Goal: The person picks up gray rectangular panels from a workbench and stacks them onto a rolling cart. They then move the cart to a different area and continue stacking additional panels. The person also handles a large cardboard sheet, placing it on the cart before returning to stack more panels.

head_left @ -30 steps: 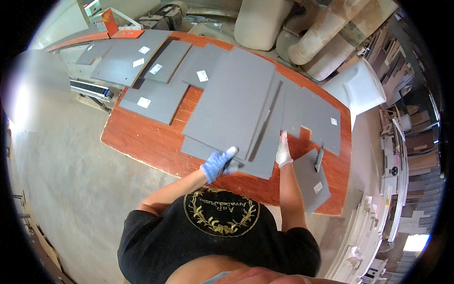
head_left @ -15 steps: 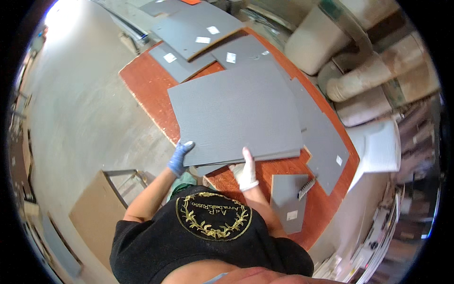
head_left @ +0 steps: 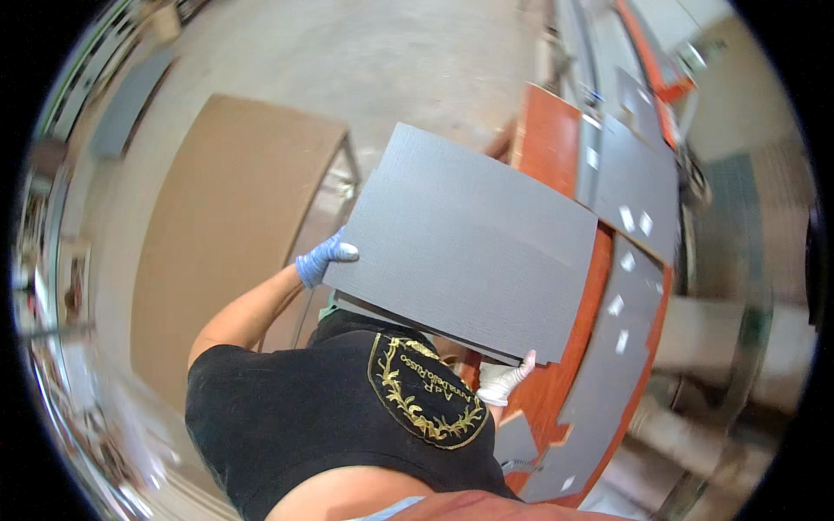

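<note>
A small stack of grey wood-grain panels [head_left: 469, 243] is held up in front of my body between both hands. My left hand [head_left: 323, 258], in a blue glove, grips the stack's left edge with its thumb on the top face. In a white glove, my right hand [head_left: 506, 379] clasps the near edge by the right corner, thumb on top and fingers hidden underneath. The lower panels show as a thin dark edge below the top one.
To the right stands a red-brown table [head_left: 549, 143] bearing several grey panels [head_left: 638, 187] with white labels. A brush [head_left: 519, 466] lies near its close end. On the left is a brown board-topped table [head_left: 230, 200] on metal legs. Another grey panel [head_left: 132, 102] lies farther left.
My view and body have turned left. The panel stack has come off the red-brown table toward the brown one, still in both hands. My right hand has slid nearer the right corner.
</note>
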Tool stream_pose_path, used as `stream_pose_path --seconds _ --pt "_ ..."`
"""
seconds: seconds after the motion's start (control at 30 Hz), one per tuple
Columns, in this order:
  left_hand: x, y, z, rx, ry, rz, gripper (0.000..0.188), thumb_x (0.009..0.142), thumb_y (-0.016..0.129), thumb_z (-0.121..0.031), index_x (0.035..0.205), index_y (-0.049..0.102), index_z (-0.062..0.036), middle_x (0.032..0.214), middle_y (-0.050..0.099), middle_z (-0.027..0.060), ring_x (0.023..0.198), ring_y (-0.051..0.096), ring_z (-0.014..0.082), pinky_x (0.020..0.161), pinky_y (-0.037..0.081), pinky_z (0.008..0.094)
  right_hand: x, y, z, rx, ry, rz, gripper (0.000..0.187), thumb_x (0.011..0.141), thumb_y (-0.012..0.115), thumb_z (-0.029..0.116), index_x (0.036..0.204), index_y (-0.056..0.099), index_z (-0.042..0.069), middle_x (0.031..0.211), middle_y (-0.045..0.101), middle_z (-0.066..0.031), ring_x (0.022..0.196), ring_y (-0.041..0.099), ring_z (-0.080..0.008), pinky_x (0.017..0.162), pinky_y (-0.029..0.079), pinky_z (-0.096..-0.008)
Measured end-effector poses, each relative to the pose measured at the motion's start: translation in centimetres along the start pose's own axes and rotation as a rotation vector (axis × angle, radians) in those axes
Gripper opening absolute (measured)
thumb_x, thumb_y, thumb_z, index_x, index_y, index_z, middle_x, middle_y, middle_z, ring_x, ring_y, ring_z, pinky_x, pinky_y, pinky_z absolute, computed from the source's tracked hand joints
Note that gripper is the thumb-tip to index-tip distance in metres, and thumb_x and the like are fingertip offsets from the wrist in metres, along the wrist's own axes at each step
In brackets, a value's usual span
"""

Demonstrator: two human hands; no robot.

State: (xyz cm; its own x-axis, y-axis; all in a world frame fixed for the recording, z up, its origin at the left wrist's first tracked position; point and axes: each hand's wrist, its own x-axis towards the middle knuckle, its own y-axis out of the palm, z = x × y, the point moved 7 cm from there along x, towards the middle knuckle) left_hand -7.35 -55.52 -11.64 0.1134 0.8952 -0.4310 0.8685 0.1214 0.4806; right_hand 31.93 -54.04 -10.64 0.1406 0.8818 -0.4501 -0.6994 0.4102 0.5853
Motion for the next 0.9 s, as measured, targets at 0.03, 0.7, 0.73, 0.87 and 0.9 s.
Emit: stream_pose_path --seconds 0.03,0.7,0.73,0.87,0.9 --pt "-1.7 -2.2 1.1 -0.085 -0.019 -0.062 0.079 0.067 0.067 -0.035 0.131 0.037 -0.0009 0.122 0.051 0.017 0.109 0.053 0.0264 0.093 0.043 0.039 -0.2 1.7 -1.3 -0.034 0.066 0.034 0.07 0.074 0.057 0.049 0.132 0.038 0.014 0.131 0.042 -0.0072 0.119 0.04 -0.0276 0.098 0.036 -0.0472" --pt "-1.0 -40.1 -1.6 1.593 -0.463 -0.913 0.088 0.071 0.055 -0.066 0.142 0.023 -0.0245 0.146 0.02 0.0177 0.132 0.021 0.0402 0.107 0.019 0.0505 13.3 14.6 -21.0 -0.79 0.456 0.304 0.022 0.08 0.062 0.026 0.098 0.059 0.013 0.093 0.057 -0.0003 0.09 0.054 -0.0143 0.076 0.047 -0.035" --pt "-1.0 -40.4 -2.3 1.582 -0.438 -0.881 0.086 0.072 0.055 -0.065 0.141 0.024 -0.0233 0.145 0.021 0.018 0.131 0.023 0.0394 0.106 0.021 0.049 16.2 15.2 -16.0 -0.713 0.217 0.219 0.02 0.079 0.062 0.024 0.096 0.059 0.013 0.09 0.057 -0.0003 0.086 0.054 -0.0142 0.075 0.047 -0.0338" --pt "0.3 -42.0 -3.8 1.461 -0.316 -0.91 0.073 0.075 0.062 -0.052 0.133 0.038 -0.0142 0.14 0.03 0.0181 0.127 0.032 0.0348 0.105 0.027 0.0418 27.7 11.1 0.5 -0.395 -0.208 -0.274 0.045 0.077 0.068 0.024 0.114 0.044 0.016 0.086 0.054 0.001 0.081 0.053 -0.0141 0.07 0.047 -0.0379" --pt "1.3 -42.1 -3.8 1.403 -0.321 -0.94 0.07 0.075 0.064 -0.047 0.131 0.042 -0.0121 0.138 0.033 0.0179 0.126 0.033 0.0337 0.104 0.028 0.0407 30.3 9.5 3.9 -0.353 -0.239 -0.378 0.052 0.076 0.07 0.024 0.118 0.04 0.016 0.087 0.052 0.001 0.082 0.052 -0.0149 0.071 0.047 -0.0394"
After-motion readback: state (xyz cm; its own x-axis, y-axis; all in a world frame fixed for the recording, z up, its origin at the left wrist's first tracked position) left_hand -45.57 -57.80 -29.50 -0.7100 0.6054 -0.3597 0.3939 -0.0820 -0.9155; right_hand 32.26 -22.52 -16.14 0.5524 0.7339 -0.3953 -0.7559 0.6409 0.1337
